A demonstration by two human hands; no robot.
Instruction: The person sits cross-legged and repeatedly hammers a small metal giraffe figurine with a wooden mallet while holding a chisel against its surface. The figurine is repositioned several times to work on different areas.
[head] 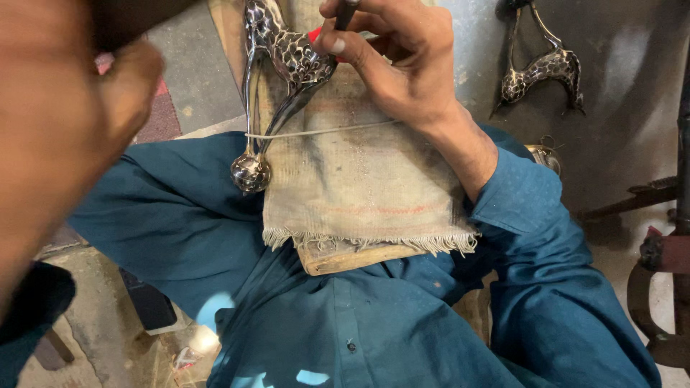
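A shiny hammered metal animal figure [291, 61] lies on a frayed beige cloth [359, 187] over a wooden board [359, 257] on my lap. A white string [323, 131] ties it down. Its thin legs end in a metal ball [250, 172]. My right hand [402, 65] pinches a thin dark rod tool [346, 11] with a red part by the thumb, its tip against the figure's body. My left hand [65, 122] is raised close to the camera and blurred, curled around a dark tool [136, 18] at the top left.
A second hammered metal figure [546, 72] lies on the grey floor at the upper right. Dark metal parts [661, 266] stand at the right edge. My teal shirt and sleeves [359, 323] fill the lower view. A reddish mat [162, 115] shows at the left.
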